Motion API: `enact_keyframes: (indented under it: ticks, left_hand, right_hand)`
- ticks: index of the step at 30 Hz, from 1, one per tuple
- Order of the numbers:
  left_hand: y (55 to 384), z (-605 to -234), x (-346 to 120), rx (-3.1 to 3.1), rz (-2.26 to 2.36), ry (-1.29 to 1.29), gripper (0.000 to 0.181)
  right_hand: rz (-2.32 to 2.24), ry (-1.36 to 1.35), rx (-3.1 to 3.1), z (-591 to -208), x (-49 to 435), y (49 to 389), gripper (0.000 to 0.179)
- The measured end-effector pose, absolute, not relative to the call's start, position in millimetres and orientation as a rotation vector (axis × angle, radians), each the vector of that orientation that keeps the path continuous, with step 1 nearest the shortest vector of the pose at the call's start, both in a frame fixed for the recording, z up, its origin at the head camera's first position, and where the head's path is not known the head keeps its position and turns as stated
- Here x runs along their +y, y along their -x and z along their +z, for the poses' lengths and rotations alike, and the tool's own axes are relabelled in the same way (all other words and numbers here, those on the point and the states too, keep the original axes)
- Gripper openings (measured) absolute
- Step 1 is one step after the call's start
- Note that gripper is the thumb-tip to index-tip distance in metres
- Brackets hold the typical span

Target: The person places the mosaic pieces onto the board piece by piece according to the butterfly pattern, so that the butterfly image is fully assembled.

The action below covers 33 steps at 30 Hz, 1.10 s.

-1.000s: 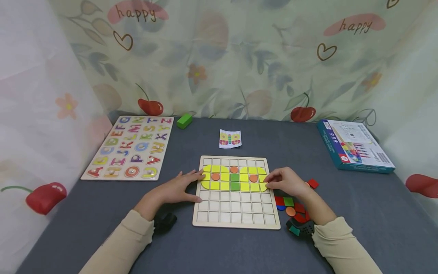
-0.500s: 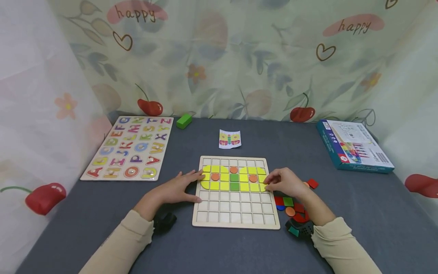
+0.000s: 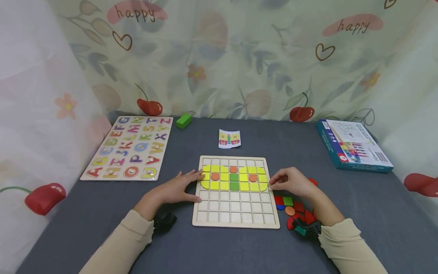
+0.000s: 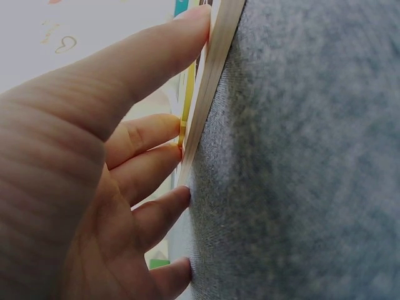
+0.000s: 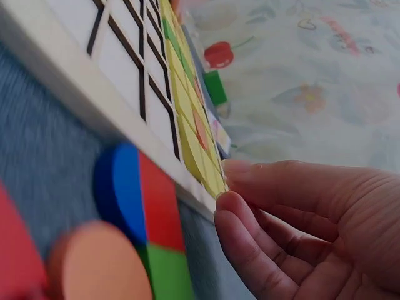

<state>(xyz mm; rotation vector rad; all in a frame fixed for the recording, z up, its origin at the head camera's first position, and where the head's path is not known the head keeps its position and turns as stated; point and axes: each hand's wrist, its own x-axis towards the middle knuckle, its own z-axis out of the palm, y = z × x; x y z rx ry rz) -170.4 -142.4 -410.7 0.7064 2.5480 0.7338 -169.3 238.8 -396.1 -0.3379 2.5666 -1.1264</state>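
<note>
A wooden grid board [image 3: 236, 207] lies mid-table, with yellow tiles [image 3: 253, 186], green squares [image 3: 234, 182] and orange discs [image 3: 252, 178] filling several cells of its upper half. My left hand [image 3: 174, 188] rests along the board's left edge, fingers spread; in the left wrist view the thumb [image 4: 156, 59] lies along the wooden rim. Just off the right edge is my right hand [image 3: 290, 183], its fingertips by a rounded yellow tile seated in the end cell. In the right wrist view the fingers [image 5: 250, 240] are slightly bent and nothing shows between the tips.
Loose red, green, blue and orange pieces [image 3: 299, 207] lie right of the board, partly under the right wrist. Behind the board is a small picture card [image 3: 229, 139]. An alphabet board [image 3: 128, 150] and green block [image 3: 184, 121] stand left, a flat box [image 3: 356, 146] right.
The right hand has let go of the yellow tile at the lower right of the pattern and shifted right, off the board. The left hand stays in place.
</note>
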Motion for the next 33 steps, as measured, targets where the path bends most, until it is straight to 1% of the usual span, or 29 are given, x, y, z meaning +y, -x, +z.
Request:
enact_keyframes:
  ticks: [8,18,21,25,33]
  left_hand:
    - [170,-409,-142,2.547,0.732,-0.700,0.079]
    - [170,-412,-142,2.544,0.734,-0.685,0.080]
    - [171,-412,-142,2.545,0.729,-0.681,0.080]
    - [171,-412,-141,2.544,0.728,-0.683,0.080]
    - [170,-411,-141,2.537,0.741,-0.687,0.080]
  right_hand:
    - [-1.094,0.311,2.542,-387,266,158,0.028]
    - [-1.127,0.427,2.450,-391,292,128,0.032]
    - [-1.157,0.428,2.399,-393,297,119,0.033]
    - [-1.191,0.468,2.369,-396,302,108,0.028]
    - [-1.234,0.634,2.335,-407,296,95,0.028]
